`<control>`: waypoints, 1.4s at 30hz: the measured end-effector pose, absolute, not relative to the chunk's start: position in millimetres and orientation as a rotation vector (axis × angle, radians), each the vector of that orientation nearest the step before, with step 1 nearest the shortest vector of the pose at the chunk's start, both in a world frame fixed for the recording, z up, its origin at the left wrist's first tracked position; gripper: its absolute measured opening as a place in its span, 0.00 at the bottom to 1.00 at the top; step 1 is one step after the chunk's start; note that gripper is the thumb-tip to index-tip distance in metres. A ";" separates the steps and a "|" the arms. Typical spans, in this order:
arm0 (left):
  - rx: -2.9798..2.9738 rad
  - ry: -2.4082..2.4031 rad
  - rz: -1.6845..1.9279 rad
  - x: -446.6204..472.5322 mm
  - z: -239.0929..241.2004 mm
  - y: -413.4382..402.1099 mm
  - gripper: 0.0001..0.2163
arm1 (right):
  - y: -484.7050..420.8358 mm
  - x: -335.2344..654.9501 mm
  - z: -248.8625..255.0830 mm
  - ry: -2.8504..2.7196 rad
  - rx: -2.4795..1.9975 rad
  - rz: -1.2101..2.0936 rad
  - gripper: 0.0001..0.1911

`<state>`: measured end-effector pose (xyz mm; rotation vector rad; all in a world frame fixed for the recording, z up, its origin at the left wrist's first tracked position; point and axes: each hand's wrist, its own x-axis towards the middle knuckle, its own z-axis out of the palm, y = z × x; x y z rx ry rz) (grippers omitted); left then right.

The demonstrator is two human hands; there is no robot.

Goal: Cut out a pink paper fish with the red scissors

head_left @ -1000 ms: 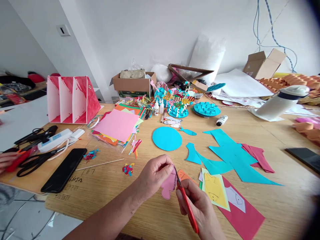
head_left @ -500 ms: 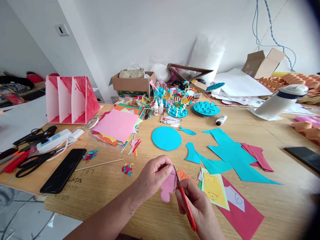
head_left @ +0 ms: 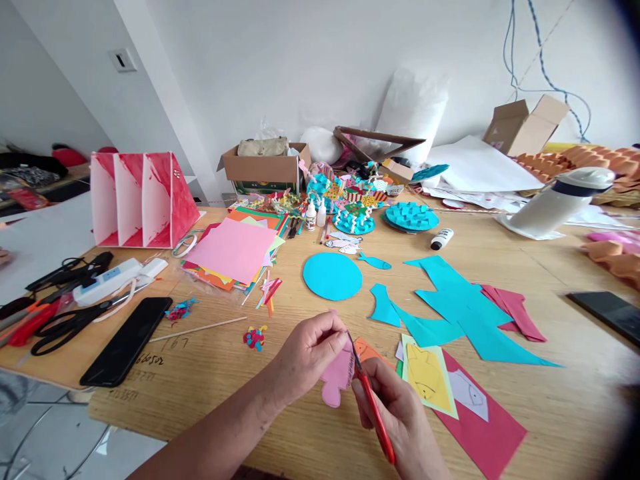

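My left hand [head_left: 310, 353] pinches a small pink paper cut-out [head_left: 336, 375] just above the wooden table [head_left: 210, 373]. My right hand [head_left: 400, 413] grips red-handled scissors [head_left: 373, 407], and their blades meet the upper right edge of the pink paper. Right beside my hands lie a yellow paper with a drawn fish [head_left: 429, 375], an orange fish piece [head_left: 369, 349], a white fish cut-out [head_left: 467, 395] and a red sheet [head_left: 487, 437]. Blue paper offcuts [head_left: 460, 313] and a blue paper circle [head_left: 332, 276] lie further back.
A black phone [head_left: 125, 341], black scissors [head_left: 70, 323], a white device [head_left: 113, 279] and a thin stick [head_left: 197, 329] lie at left. A stack of coloured paper [head_left: 233, 250], a red-white file holder [head_left: 143, 199], glue bottles [head_left: 315, 215], a cardboard box [head_left: 265, 168] and blue paper crafts [head_left: 411, 217] stand behind.
My hands and the pink paper have barely shifted. Another person's hand at the far left edge near the red tool has withdrawn from view.
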<state>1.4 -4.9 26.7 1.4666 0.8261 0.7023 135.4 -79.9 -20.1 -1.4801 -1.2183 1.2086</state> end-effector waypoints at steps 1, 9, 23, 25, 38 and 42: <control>1.470 0.826 0.705 1.5 26.8 -4.9 0.10 | -80.0 135.2 -20.1 -1.226 -1.482 1.192 0.17; 1.479 0.830 0.705 0.7 26.7 -4.7 0.09 | -80.5 137.2 -25.3 -1.386 -1.514 1.062 0.18; 1.437 0.915 0.754 -0.4 27.6 -5.5 0.10 | -72.5 131.5 -6.9 -0.965 -1.274 1.327 0.17; 1.431 0.915 0.757 0.5 26.7 -5.6 0.09 | -69.1 129.0 -3.1 -0.916 -1.273 1.280 0.18; 1.223 0.892 0.795 2.8 21.8 -4.4 0.08 | -52.8 128.9 -10.2 -0.880 -1.266 1.252 0.19; 1.209 0.838 0.740 1.0 22.3 -2.8 0.09 | -50.0 133.8 -8.6 -0.951 -1.282 1.254 0.17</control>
